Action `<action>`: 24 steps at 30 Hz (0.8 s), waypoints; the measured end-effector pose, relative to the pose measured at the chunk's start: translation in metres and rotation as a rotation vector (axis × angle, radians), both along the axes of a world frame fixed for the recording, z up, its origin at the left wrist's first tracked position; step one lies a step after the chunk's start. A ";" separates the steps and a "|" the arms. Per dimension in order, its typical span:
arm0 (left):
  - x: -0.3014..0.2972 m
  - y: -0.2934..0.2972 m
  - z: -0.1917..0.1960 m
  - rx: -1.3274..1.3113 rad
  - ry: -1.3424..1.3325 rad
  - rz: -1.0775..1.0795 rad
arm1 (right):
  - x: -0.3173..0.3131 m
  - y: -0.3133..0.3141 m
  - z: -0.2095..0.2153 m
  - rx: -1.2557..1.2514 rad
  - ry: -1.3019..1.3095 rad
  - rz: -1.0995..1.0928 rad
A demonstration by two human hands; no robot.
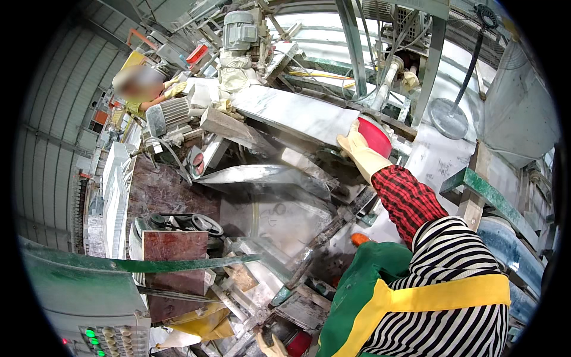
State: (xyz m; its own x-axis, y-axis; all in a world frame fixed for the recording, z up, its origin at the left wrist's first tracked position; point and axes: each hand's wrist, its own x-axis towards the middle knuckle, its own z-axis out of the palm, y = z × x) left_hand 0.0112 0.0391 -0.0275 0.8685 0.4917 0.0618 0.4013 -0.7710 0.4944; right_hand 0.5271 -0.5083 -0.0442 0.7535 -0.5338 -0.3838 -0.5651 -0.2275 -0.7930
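Fingers (348,141) of the right hand (357,152), in a pale yellow glove, lie together and flat against the near end of the pale marble slab (294,113), beside a red rounded guard (376,135); they press on the stone and do not clamp it. The left hand (270,345) shows only at the lower edge, gloved, next to a red object (298,343); whether its fingers are apart or together cannot be told.

Procedure, as judged from this position: keep the palm square on the slab's end face, fingers clear of the gap between stone and red guard, and keep the slab in line with its length so it does not skew on the machine bed (267,172). Hold the red plaid sleeve (407,199) away from moving parts.

Slab: long, flat, rectangular, white with grey veining, its surface looking smooth and wet. It lies tilted in the picture, running from upper left to the glove, resting on the machine below a grey electric motor (239,30). A second person (140,89) in yellow gloves stands at the far end of the machine, well apart.
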 end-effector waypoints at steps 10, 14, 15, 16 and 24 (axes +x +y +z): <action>-0.037 0.075 -0.026 0.081 -0.094 0.154 | 0.005 -0.048 -0.038 0.334 -0.332 0.003; -0.054 0.078 -0.005 0.049 -0.162 0.292 | -0.070 0.012 -0.013 -0.253 -0.534 0.252; -0.019 0.029 0.035 -0.051 -0.283 0.335 | -0.098 0.017 -0.005 -0.183 -0.559 0.287; -0.031 0.034 0.043 0.078 -0.171 0.369 | -0.124 0.031 0.017 -0.048 -0.482 0.432; -0.062 0.060 0.013 0.790 0.185 0.562 | -0.244 -0.001 -0.163 -0.388 0.330 0.982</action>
